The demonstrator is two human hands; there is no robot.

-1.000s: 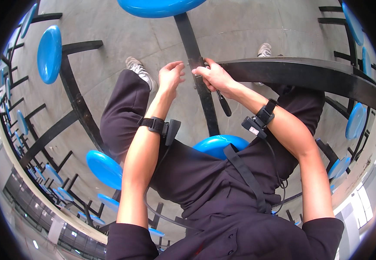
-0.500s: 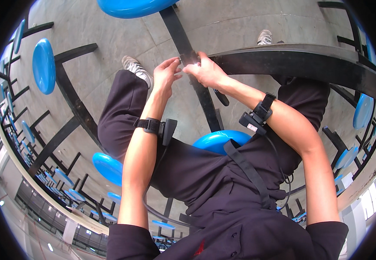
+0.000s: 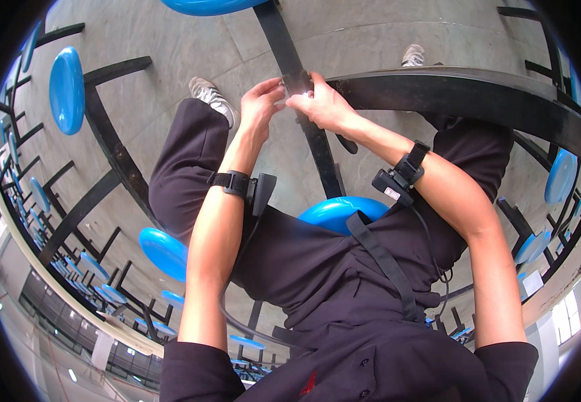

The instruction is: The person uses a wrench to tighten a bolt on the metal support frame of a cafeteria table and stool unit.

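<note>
My left hand (image 3: 259,108) and my right hand (image 3: 322,106) are close together in front of me, above a black metal beam (image 3: 314,147). Between their fingertips is a small see-through piece (image 3: 296,84), like thin clear plastic, with the beam showing through it. The fingers of my right hand pinch its right side, thumb pointing left. At its left side, my left hand's fingers are bent inward. Its exact kind and outline are hard to make out.
I sit on a blue round stool seat (image 3: 342,213) joined to the beam. A dark-edged tabletop (image 3: 451,94) juts in from the right. Another blue seat (image 3: 213,4) lies ahead, and one (image 3: 67,90) stands to the left. Black straps with small devices are on both forearms, with cables attached.
The view has shifted slightly, so the seats at the left and ahead sit higher. Both hands stay together at the see-through piece, with only slight finger movement.
</note>
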